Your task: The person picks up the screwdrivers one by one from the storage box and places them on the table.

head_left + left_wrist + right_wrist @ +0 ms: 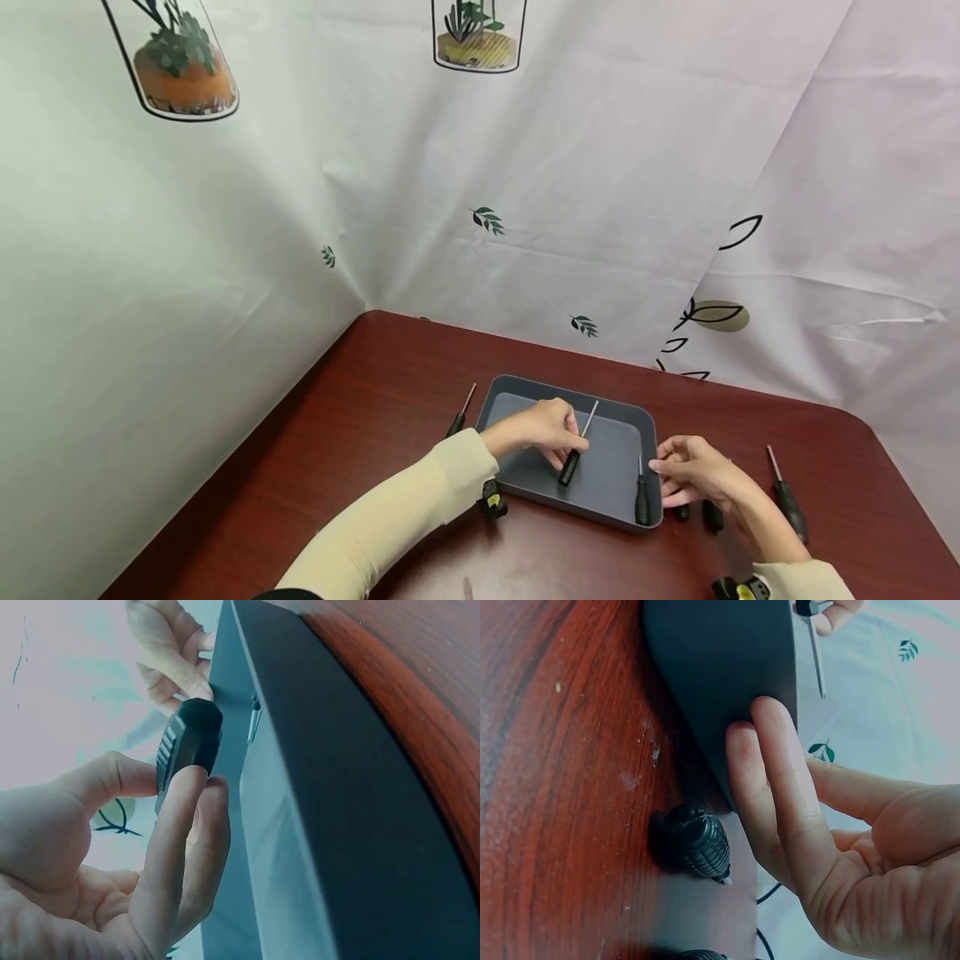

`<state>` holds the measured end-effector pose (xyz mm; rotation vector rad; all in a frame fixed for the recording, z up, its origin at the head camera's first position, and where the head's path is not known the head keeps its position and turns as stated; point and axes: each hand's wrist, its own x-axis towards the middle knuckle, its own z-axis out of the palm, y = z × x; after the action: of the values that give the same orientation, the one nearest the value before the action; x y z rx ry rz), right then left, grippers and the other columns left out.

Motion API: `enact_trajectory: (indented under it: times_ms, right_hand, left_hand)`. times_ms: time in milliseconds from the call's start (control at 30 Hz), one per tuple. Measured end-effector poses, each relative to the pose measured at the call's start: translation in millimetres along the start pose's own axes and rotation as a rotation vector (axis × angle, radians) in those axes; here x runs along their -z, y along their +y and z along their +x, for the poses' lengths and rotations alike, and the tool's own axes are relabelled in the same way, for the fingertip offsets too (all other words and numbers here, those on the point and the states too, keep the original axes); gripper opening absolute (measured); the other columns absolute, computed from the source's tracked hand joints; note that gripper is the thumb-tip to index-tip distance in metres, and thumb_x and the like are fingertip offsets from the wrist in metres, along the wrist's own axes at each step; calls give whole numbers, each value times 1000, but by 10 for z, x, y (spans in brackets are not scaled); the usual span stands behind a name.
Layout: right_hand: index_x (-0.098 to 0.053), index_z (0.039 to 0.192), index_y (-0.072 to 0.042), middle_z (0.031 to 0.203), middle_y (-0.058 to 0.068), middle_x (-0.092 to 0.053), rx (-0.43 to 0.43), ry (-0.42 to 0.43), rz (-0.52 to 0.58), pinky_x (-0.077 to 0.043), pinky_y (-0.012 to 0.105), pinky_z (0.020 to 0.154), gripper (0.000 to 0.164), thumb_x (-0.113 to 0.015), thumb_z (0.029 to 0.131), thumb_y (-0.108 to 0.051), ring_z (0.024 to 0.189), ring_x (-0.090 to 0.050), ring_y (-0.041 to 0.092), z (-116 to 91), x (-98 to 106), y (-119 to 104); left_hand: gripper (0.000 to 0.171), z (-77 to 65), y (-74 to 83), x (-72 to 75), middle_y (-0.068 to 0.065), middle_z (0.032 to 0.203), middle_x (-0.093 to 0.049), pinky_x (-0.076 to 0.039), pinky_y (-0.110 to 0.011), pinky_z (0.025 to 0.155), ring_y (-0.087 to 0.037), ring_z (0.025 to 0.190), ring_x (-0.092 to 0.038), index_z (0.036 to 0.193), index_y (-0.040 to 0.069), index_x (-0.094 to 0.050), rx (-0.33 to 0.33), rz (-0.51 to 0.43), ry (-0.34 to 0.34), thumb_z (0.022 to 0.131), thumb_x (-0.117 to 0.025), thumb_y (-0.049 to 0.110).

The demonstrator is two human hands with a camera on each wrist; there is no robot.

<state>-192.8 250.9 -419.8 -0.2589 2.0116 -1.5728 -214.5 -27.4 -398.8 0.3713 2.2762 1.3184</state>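
Observation:
My left hand (551,427) is over the grey tray (607,475), pinching a screwdriver (569,468) by its black handle between thumb and fingers. The metal shaft points up and away, toward the tray's back wall. In the left wrist view the ribbed handle (187,742) shows its butt end, while the shaft is hidden. My right hand (693,471) grips the tray's right wall, its thumb at the rim and its fingers against the outer side (720,660). Inside the tray, along that wall, lies another black-handled screwdriver (642,502).
Left of the tray a screwdriver (457,422) lies on the dark red table (405,367). Two black handles (712,516) show beneath my right hand, partly hidden. Farther right lies a larger screwdriver (787,504). White patterned cloth (525,275) hangs behind the table.

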Motion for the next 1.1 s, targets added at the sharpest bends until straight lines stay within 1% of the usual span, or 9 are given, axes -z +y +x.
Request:
enact_trajectory:
  times_ms: [167,400,500,633,767,1000,1100]
  right_hand:
    - [-42,113,16,85,11,-59,-11,7,-7,-64,42,65,28,-59,100,-3,66,-68,19,-9,1,-17]
    - [-43,113,16,86,11,-59,-6,-6,-2,-64,42,65,28,-59,99,-3,67,-69,19,-7,2,-9]
    - [-44,111,14,85,10,-59,-10,-8,7,-64,42,65,27,-60,99,-3,66,-68,18,-5,-1,-6]
    - [-45,109,13,84,9,-59,-20,-1,10,-64,42,65,25,-61,99,-4,66,-67,17,-6,-7,-2]
    - [-44,110,13,84,10,-59,-22,3,4,-64,42,65,26,-61,99,-4,66,-67,17,-6,-14,-6]
    - [-44,111,14,84,10,-58,-19,-1,1,-64,41,65,25,-59,99,-3,66,-67,18,3,-8,-10]
    - [-44,110,14,84,10,-58,-14,-4,1,-64,41,65,25,-59,99,-3,66,-68,18,8,-4,-12]
  left_hand:
    - [15,-50,-46,108,-9,66,-62,-61,-29,51,-16,53,-63,83,3,-58,0,-11,11,90,-71,3]
    - [14,-91,-156,265,-11,67,-63,-61,-29,51,-16,53,-63,85,3,-58,18,-16,30,89,-71,4]
    - [14,-109,-201,334,-12,69,-64,-61,-30,52,-16,54,-64,86,2,-59,19,-10,33,89,-72,4]
    - [12,-144,-250,443,-13,72,-64,-63,-34,57,-16,55,-64,89,2,-59,20,-22,19,91,-71,6]
    - [11,-197,-259,572,-14,74,-64,-63,-36,59,-17,57,-65,91,1,-58,12,-37,13,90,-69,4]
    - [11,-272,-235,826,-14,80,-65,-64,-41,66,-17,62,-67,94,1,-59,-2,10,19,92,-68,7]
    - [11,-319,-235,905,-14,82,-65,-64,-39,65,-18,63,-67,94,0,-58,0,11,26,93,-67,7]
